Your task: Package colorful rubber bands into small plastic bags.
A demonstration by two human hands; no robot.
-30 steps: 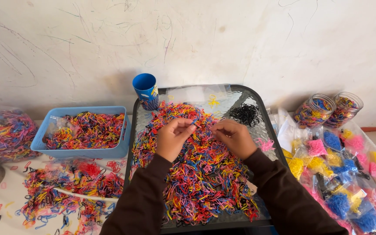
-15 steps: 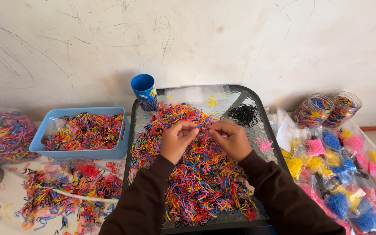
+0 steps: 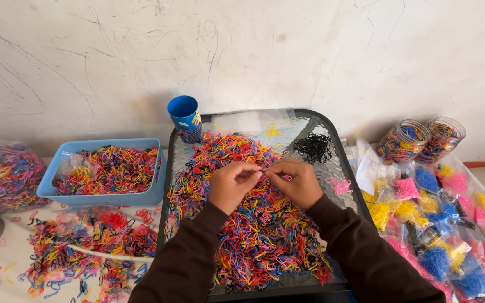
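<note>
Currently both hands meet over the middle of the tray (image 3: pixel 343 168), above the big pile (image 3: pixel 248 219) of mixed coloured elastic bands. My left hand (image 3: pixel 232 185) and right hand (image 3: pixel 294 182) sit fingertip to fingertip, each pinching what looks like one small band (image 3: pixel 263 173) stretched between them; its colour is too fine to call. Both grips are closed on that band, not on the heap.

Sorting status, judged from the layout: little is separated. At 1 o'clock from my hands lies a small black heap (image 3: pixel 314 147), at 12 o'clock a few yellow bands (image 3: pixel 273 132) on a clear bag, and at 3 o'clock a small pink cluster (image 3: pixel 339 186). The mixed pile covers most of the tray, so the bulk remains.

Surroundings: a blue cup (image 3: pixel 185 118) stands at 11 o'clock at the tray corner. A blue bin (image 3: pixel 141 197) of mixed bands sits at 9 o'clock, with more loose bands (image 3: pixel 85 247) on the cloth at 8 o'clock. Two jars (image 3: pixel 419 140) lie at 2 o'clock, and packets (image 3: pixel 439 224) of single-colour bands at 4 o'clock.
</note>
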